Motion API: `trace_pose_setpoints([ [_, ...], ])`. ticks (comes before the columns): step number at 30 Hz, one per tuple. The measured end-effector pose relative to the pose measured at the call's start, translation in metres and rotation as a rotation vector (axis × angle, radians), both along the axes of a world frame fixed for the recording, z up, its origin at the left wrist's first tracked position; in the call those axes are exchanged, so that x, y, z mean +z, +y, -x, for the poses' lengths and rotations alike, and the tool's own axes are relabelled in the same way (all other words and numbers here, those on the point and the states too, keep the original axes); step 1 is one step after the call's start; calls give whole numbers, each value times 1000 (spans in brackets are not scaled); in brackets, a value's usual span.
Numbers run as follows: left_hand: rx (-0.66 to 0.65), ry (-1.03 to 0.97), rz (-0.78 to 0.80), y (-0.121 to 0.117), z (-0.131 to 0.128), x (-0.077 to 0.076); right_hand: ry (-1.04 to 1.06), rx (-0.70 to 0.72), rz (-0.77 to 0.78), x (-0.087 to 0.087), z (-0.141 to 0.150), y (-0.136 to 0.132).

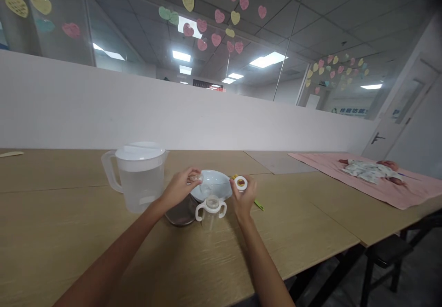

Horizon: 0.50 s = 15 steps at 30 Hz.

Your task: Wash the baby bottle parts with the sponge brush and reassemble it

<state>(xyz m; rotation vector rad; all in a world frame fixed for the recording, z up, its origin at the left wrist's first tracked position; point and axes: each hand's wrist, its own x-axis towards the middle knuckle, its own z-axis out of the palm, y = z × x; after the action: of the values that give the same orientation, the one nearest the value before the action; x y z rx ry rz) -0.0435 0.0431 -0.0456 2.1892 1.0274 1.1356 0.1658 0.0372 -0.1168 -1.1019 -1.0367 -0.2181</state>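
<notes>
- The handled baby bottle (211,209) stands open on the desk (311,233), near the front edge, with no top on it yet.
- Left hand (179,188) pinches a small clear nipple (196,177) above it.
- Right hand (243,195) grips the white collar ring (241,183).
- Looks like assembly's half done: the parts aren't joined yet.
- Behind: a lidded bowl (210,185) and a water pitcher (140,176).

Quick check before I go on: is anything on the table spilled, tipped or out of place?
Nothing stands out. The water jug and the handled bottle stand upright, with no spill showing on the table. The left hand holds a small clear piece, the right hand a white ring.
</notes>
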Motion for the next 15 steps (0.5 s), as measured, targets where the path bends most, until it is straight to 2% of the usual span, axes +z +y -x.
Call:
trace_pose_setpoints([
  [4, 1, 179, -61, 19, 1, -39, -176, 61, 217, -9, -2, 10],
  [6, 4, 209, -100, 21, 0, -47, -248, 96, 284, -17, -2, 16],
  [7, 14, 222, -122, 21, 0, -46, -277, 103, 310, -20, -2, 18],
  [8, 30, 240, -150, 20, 0, -42, -300, 102, 332, -22, -3, 20],
  [10, 78, 281, -231, 15, 4, -23, -334, 87, 366, -26, -3, 23],
  [13, 203, 293, -401, 2, 20, 17, -355, 91, 369, -28, -4, 24],
  [15, 351, 224, -514, -7, 37, 42, -338, 114, 342, -29, -3, 24],
])
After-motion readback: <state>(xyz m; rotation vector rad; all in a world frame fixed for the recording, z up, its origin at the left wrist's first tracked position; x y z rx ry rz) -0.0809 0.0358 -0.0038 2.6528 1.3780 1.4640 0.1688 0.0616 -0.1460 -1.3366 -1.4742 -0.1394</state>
